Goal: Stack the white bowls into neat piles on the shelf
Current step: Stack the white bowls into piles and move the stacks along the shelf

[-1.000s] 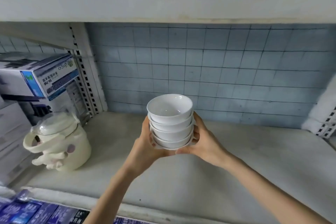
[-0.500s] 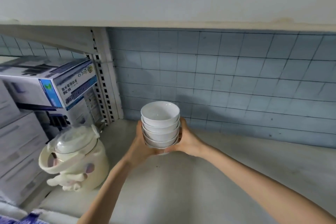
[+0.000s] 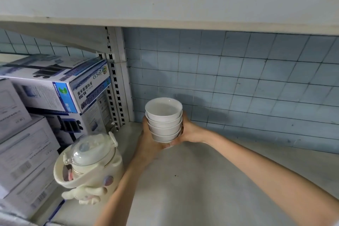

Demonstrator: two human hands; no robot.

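Bowl stack (image 3: 163,121) moved nearer tiled wall (image 3: 238,82); left hand (image 3: 149,140), right hand (image 3: 191,132) fingers (image 3: 182,128) clamp it, seemingly above shelf (image 3: 201,180).

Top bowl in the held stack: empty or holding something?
Empty: the top bowl shows only its bare white inside, rim-up on the stack held between left hand and right hand.

The left forearm (image 3: 120,187) is extended from the lower centre, the right forearm (image 3: 266,169) from the lower right corner. At mid-frame a stack of white bowls (image 3: 163,120) is gripped between left hand (image 3: 149,138) and right hand (image 3: 189,131), fingers curled beneath.
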